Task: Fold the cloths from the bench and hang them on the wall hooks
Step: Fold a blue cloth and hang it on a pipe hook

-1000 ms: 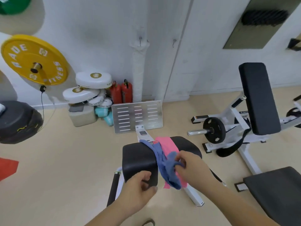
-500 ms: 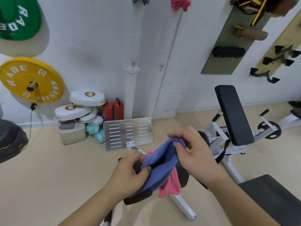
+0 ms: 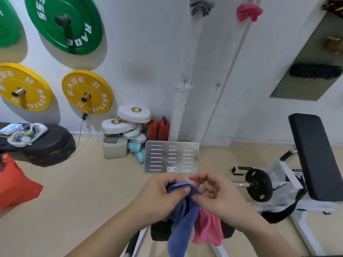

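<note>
Blue cloth (image 3: 182, 221) between left hand (image 3: 157, 197) fingers (image 3: 169, 179) and right hand (image 3: 220, 197) thumb

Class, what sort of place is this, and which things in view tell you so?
Probably a gym: a green weight plate and a yellow weight plate hang on wall pegs, and a padded black bench stands at the right.
</note>
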